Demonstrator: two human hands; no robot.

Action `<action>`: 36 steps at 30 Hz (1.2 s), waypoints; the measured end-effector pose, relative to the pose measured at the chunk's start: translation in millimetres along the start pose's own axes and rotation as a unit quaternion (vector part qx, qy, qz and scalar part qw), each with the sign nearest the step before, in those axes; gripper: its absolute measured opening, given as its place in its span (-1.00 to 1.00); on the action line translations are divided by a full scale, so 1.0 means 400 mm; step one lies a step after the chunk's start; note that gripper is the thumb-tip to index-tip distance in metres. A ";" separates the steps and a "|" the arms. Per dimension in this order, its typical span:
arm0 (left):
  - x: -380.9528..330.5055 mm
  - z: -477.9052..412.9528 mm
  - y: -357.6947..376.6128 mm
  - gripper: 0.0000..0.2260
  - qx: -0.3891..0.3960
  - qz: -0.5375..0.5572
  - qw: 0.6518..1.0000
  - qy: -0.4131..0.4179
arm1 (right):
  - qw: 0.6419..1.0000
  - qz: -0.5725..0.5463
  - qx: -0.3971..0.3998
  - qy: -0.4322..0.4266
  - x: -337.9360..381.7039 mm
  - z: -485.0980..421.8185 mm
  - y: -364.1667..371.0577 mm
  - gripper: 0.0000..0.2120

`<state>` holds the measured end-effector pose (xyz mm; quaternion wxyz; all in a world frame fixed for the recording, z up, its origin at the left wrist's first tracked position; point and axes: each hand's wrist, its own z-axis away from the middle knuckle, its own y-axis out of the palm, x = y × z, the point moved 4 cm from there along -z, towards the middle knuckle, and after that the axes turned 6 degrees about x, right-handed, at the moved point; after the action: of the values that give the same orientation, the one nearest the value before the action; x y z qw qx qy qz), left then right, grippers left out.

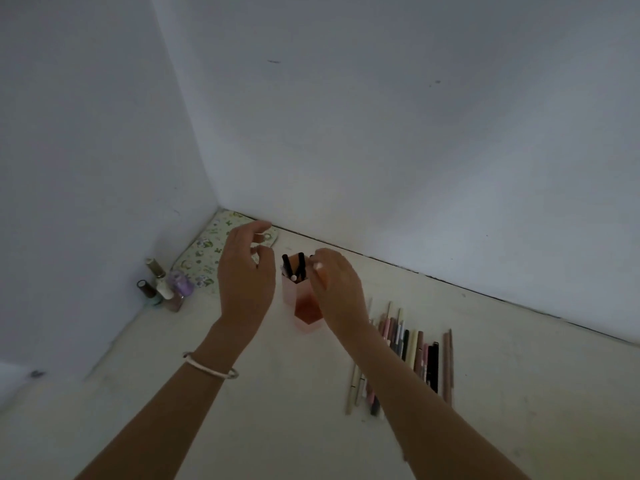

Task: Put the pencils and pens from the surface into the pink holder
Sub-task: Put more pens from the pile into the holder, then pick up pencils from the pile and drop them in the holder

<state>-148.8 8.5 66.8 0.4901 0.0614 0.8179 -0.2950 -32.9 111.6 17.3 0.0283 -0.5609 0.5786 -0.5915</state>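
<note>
A pink holder (298, 303) stands upright on the pale surface between my two hands, with two black pens (294, 266) and a lighter one sticking out of it. My left hand (244, 271) hovers just left of the holder, fingers spread and curled, holding nothing. My right hand (337, 289) is at the holder's right rim, its fingertips pinched around something small and pale; what it is cannot be made out. A row of pencils and pens (408, 351) in pink, beige, brown and black lies on the surface to the right, partly hidden under my right forearm.
Several nail polish bottles (162, 289) stand at the left by the wall. A floral patterned mat (211, 251) lies in the far corner behind my left hand. White walls (381, 133) close the surface at the back and left.
</note>
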 end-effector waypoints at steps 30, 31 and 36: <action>0.004 0.237 0.406 -0.78 0.385 -0.261 0.877 -0.122 | 0.968 -0.016 -0.038 0.247 -0.299 0.163 -0.231 -0.73; -0.016 0.212 0.387 -0.79 0.373 -0.235 0.890 -0.116 | 0.967 0.005 -0.013 0.253 -0.300 0.147 -0.208 -0.74; -0.108 0.098 0.277 -0.86 0.304 -0.152 0.935 -0.101 | 0.942 0.139 0.130 0.277 -0.305 0.092 -0.078 -0.77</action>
<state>-53.4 86.1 42.5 0.4777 0.0520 0.6350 -0.6049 56.9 180.9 -48.2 0.0216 -0.2801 0.5539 -0.7838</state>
